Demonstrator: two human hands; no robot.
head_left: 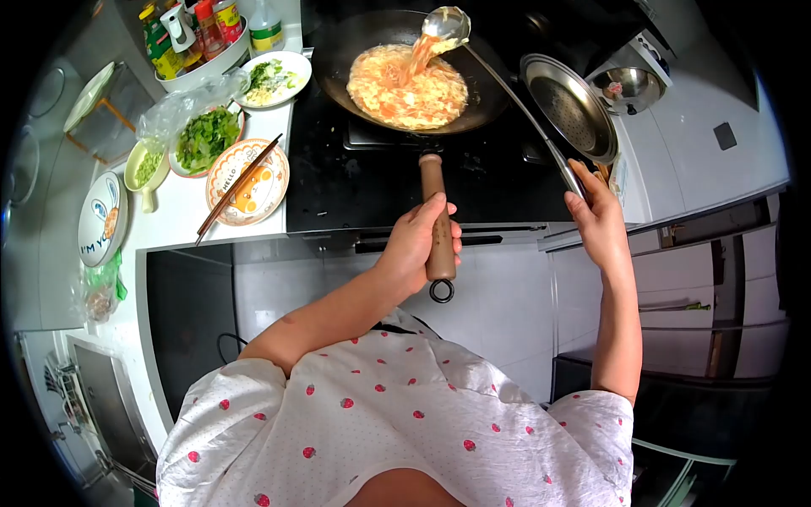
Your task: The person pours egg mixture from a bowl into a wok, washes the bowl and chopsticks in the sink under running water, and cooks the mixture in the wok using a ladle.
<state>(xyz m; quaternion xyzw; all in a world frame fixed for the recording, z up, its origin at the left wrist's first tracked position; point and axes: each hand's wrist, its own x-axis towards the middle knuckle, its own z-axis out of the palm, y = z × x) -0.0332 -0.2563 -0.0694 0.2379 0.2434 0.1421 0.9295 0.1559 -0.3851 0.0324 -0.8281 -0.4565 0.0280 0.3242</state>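
My left hand is wrapped round the brown wooden handle of a dark wok on the stove. An orange and yellow soup, with what looks like egg in it, fills the wok's bottom. In my right hand is the end of a long metal ladle, fingers closed on its handle. The ladle's bowl is tilted above the wok, and soup with orange shreds pours from it back into the pan.
A metal lid lies right of the wok. On the left counter stand a bear-patterned plate with chopsticks across it, leafy greens, a plate of chopped garlic and greens, a small green bowl and several seasoning bottles.
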